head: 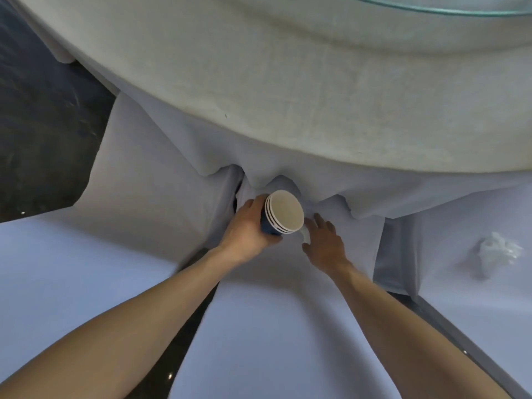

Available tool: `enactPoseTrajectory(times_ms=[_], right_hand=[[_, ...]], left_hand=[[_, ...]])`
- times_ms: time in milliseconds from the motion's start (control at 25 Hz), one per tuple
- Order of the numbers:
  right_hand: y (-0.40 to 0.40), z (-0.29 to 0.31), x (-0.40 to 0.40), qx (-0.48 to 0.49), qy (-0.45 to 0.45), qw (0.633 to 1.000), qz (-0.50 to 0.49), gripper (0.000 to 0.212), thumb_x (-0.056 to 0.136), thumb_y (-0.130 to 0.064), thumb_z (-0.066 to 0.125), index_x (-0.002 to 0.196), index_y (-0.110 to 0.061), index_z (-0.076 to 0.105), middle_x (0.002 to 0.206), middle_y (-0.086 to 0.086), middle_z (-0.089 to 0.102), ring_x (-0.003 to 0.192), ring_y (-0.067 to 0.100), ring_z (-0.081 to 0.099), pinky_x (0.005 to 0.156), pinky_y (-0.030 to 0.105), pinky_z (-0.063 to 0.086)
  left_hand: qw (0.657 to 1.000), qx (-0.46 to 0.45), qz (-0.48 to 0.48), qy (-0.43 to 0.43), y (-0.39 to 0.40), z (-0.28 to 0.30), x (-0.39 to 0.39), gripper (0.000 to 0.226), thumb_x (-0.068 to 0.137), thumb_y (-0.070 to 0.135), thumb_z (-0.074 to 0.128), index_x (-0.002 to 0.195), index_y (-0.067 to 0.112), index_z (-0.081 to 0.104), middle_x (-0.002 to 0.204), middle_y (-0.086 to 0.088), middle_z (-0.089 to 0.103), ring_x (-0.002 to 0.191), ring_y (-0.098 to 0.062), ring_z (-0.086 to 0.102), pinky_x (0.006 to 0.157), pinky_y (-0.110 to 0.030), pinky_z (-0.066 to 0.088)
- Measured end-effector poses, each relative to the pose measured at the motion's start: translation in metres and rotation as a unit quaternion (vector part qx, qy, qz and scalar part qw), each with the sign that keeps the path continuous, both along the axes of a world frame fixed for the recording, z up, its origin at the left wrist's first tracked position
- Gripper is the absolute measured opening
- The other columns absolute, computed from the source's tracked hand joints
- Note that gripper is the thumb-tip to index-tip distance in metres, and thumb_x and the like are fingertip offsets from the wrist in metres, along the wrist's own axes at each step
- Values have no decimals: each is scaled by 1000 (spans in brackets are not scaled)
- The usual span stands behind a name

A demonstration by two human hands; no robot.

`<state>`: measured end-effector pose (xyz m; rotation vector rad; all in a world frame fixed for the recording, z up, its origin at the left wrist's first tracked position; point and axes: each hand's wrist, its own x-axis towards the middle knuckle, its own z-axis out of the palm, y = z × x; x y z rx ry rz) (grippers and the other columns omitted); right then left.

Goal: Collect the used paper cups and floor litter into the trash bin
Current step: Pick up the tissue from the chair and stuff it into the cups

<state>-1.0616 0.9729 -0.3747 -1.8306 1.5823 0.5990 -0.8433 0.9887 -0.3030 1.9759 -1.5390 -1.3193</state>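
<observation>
My left hand (pixel 247 227) grips a stack of nested blue paper cups (pixel 283 213) with white rims, tilted so the open mouth faces the camera. Just right of it, my right hand (pixel 325 240) reaches down with fingers spread toward a small white object (pixel 305 235) lying on a white-covered seat; most of that object is hidden under the cups and fingers, and I cannot tell if the hand grips it. A crumpled clear plastic wrapper (pixel 499 250) lies on the covered seat at the right. No trash bin is in view.
A round table with a cream tablecloth (pixel 288 82) and a glass top (pixel 460 7) fills the upper view. White-covered chairs (pixel 72 269) stand left, centre and right below it. Dark floor (pixel 37 125) shows at the left and between the chairs.
</observation>
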Motion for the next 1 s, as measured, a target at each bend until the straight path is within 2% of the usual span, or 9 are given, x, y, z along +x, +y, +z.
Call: enactPoseTrajectory(times_ms=[160, 360, 520, 600, 680, 760, 840, 920, 1000], right_hand=[[5, -19, -7, -29, -12, 999, -15, 43, 99, -10, 53, 142, -14, 52, 138, 14, 48, 116, 38, 58, 85, 44, 53], [6, 42, -21, -15, -98, 977, -190, 25, 101, -16, 53, 126, -12, 51, 104, 14, 66, 91, 38, 66, 70, 40, 51], [4, 160, -29, -94, -231, 900, -359, 19, 98, -26, 56, 116, -22, 54, 90, 5, 72, 77, 31, 66, 61, 40, 54], [6, 225, -33, -128, -307, 837, -434, 12, 94, -30, 61, 105, -26, 61, 82, 1, 71, 78, 34, 69, 68, 51, 59], [12, 274, -40, -162, -342, 811, -447, 8, 90, -30, 66, 96, -26, 64, 80, 0, 68, 76, 29, 66, 71, 51, 58], [23, 313, -50, -199, -329, 830, -403, 8, 91, -26, 71, 93, -19, 68, 80, -3, 60, 76, 18, 58, 70, 39, 49], [39, 340, -62, -237, -261, 872, -338, 18, 91, -27, 74, 102, -13, 74, 91, 0, 55, 87, 20, 56, 76, 30, 39], [55, 358, -79, -229, -203, 904, -298, 29, 92, -30, 72, 113, -10, 70, 103, 7, 59, 96, 25, 59, 76, 27, 35], [67, 376, -96, -206, -213, 905, -305, 31, 92, -29, 70, 117, -12, 62, 105, 6, 65, 95, 25, 62, 75, 29, 41]], left_hand=[[1000, 14, 8, 3, 10, -12, 0, 88, 61, 33, 93, 137, 29, 49, 130, 1, 60, 119, -22, 60, 96, -48, 55], [1000, 28, 2, 1, 22, 21, -6, 88, 57, 39, 90, 136, 33, 49, 129, 1, 62, 119, -22, 63, 97, -48, 56], [1000, 12, -23, 16, 19, 89, -27, 82, 65, 23, 91, 137, 22, 54, 130, -2, 61, 124, -22, 56, 102, -40, 48], [999, 2, -49, 17, 17, 130, -43, 85, 64, 20, 92, 139, 20, 53, 132, -4, 60, 127, -24, 55, 101, -33, 46], [997, -5, -71, 27, 15, 161, -61, 88, 63, 21, 93, 141, 22, 52, 133, -3, 59, 126, -22, 56, 93, -26, 43], [996, -20, -82, 42, 15, 194, -81, 85, 64, 22, 92, 140, 25, 53, 131, 0, 59, 121, -20, 58, 87, -25, 42], [992, -45, -107, 49, 17, 225, -102, 82, 66, 23, 92, 139, 23, 53, 129, 0, 60, 118, -19, 58, 86, -26, 43], [986, -68, -140, 54, 22, 250, -125, 81, 67, 24, 92, 138, 23, 53, 128, 1, 61, 117, -18, 58, 90, -29, 47], [982, -83, -163, 50, 28, 265, -146, 80, 67, 27, 91, 137, 25, 53, 126, 2, 61, 118, -19, 58, 94, -33, 48]])
